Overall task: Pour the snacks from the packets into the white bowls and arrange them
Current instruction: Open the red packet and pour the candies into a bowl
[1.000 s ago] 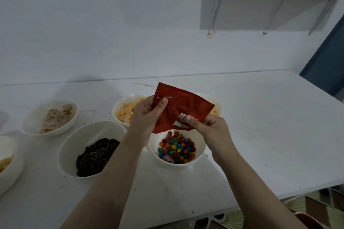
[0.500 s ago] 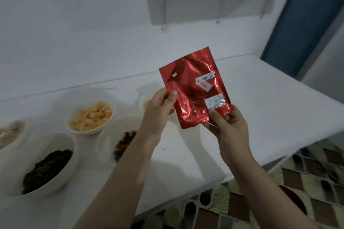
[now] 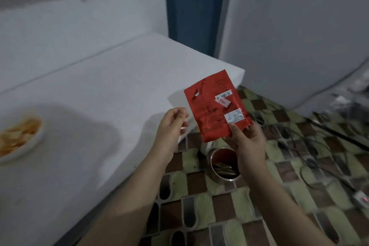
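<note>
- Pinched at its lower corner by the right hand (image 3: 246,142), the red packet (image 3: 216,106) hangs above the floor bin (image 3: 224,166), past the table (image 3: 99,106) edge.
- It looks flat, light, crinkly and slick; an edge pinch suits it.
- Left hand (image 3: 171,126) sits just beside it, loosely curled, holding nothing.

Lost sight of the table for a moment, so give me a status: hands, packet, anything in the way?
Right hand grips red packet by its lower edge, held over the floor bin. Left hand off the packet, fingers loosely curled, empty. Nothing between packet and bin.
</note>
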